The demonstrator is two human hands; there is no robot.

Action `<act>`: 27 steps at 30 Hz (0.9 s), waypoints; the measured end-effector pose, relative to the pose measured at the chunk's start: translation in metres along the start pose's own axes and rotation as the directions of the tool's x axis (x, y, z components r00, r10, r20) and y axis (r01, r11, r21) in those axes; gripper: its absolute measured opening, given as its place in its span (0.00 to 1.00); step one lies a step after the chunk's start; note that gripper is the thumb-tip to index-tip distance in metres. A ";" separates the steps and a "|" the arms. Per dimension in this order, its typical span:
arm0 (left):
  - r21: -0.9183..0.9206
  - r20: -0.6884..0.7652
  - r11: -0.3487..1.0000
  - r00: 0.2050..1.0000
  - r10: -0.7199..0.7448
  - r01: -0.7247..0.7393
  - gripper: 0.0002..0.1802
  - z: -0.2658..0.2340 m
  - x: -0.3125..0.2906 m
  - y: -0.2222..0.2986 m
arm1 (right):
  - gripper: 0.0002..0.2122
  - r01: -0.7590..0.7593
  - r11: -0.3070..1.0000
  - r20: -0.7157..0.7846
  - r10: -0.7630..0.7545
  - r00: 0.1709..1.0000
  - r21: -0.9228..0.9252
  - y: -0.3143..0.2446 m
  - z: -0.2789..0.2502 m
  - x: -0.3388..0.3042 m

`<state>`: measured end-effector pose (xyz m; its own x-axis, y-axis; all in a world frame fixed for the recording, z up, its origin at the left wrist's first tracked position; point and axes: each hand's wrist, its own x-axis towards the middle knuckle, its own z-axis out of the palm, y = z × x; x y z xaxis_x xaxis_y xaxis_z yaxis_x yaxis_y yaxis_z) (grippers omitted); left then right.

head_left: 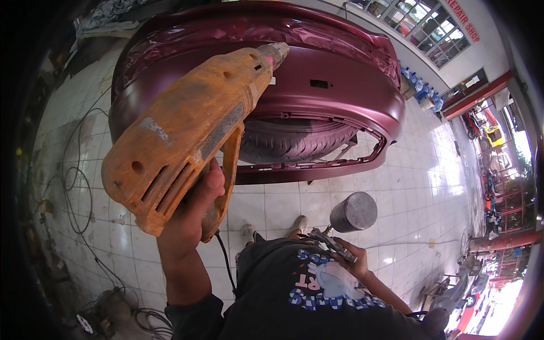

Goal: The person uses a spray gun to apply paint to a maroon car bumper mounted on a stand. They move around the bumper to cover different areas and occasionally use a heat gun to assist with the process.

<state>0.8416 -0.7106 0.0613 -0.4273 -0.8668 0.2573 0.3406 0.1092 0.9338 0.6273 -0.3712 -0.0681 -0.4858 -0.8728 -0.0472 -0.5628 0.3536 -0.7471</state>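
A worn orange heat gun (187,124) fills the upper left of your view, raised in front of you, its metal nozzle angled forward and right toward a maroon car bumper cover (351,79). Your left hand (198,204) is closed around its handle, forearm lifted steeply; a black cord (225,255) hangs below. Your right hand (354,258) is low by your waist, elbow bent, curled around a spray gun (340,246) with a grey cup (357,211); some of its fingers are hidden. The bumper cover stands ahead of you, with a black tire (294,141) showing through its opening. Underfoot are glossy white floor tiles (283,207). Loose cables (79,198) snake along the left; blue-tinted bottles (422,90) line the wall at upper right, near a paned window (425,28).
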 end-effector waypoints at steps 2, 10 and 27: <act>-0.006 -0.004 1.000 1.000 0.004 -0.004 0.07 0.001 0.002 0.001 | 0.20 -0.001 1.000 -0.002 0.001 1.000 0.010 0.000 0.002 0.001; 0.018 0.010 1.000 1.000 -0.011 0.010 0.13 0.004 0.007 0.001 | 0.20 -0.027 0.999 -0.012 0.027 1.000 0.044 -0.008 0.006 0.010; 0.053 0.068 0.998 0.997 -0.046 0.042 0.24 0.018 0.010 0.003 | 0.21 -0.028 0.994 -0.046 0.033 0.998 0.104 -0.009 0.016 0.009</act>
<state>0.8236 -0.7104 0.0713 -0.4983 -0.8357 0.2308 0.2772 0.0986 0.9557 0.6386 -0.3872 -0.0727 -0.5343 -0.8442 -0.0417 -0.4765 0.3416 -0.8101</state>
